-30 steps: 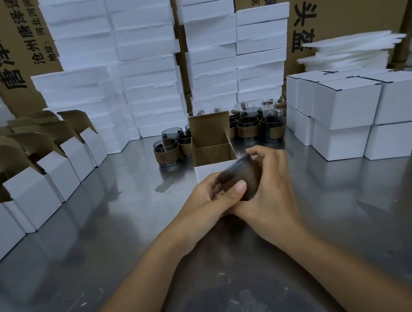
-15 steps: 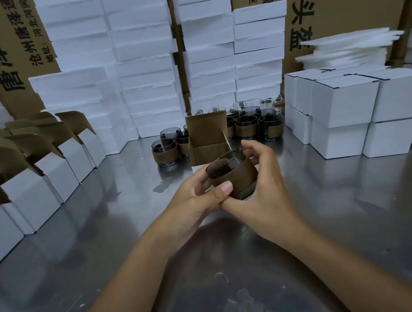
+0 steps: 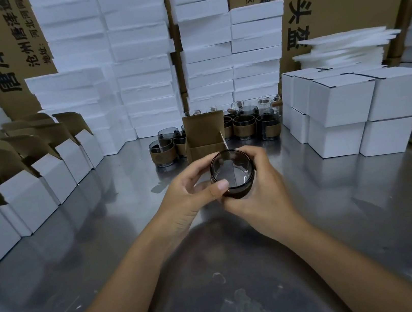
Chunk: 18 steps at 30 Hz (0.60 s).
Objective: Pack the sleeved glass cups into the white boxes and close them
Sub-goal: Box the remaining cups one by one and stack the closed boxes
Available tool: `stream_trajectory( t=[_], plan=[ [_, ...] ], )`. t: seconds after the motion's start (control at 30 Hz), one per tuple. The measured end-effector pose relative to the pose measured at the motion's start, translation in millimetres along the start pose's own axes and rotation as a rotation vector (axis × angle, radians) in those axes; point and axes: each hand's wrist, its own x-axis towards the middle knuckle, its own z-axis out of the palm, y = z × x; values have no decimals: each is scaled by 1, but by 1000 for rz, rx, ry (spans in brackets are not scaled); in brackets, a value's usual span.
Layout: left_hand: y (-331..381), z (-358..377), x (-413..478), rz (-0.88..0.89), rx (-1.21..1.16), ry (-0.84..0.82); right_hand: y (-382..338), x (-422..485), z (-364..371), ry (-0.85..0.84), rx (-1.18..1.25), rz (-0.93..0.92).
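Left of the open box (image 3: 205, 142) on the desk (image 3: 342, 215), a row of empty boxes (image 3: 42, 180) waits with flaps up. Just in front of that box the left hand (image 3: 187, 196) pinches the near rim of the cup (image 3: 232, 176), fingers curled. Tilted sideways half a second ago, the cup now faces mouth-up, probably ready to be lowered in. The right hand (image 3: 264, 195) wraps its sleeve. Closed boxes (image 3: 339, 109) stand right of the open box.

L hand (image 3: 184, 199) & R hand (image 3: 264, 195): bare forearms (thumbnail cut short).
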Motion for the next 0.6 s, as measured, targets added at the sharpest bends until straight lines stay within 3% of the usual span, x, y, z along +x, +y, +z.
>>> stream_trajectory(
  t=[0.6],
  plan=[
    [0,1,0,39,18,19,0,0,-1,-12,58,-16]
  ],
)
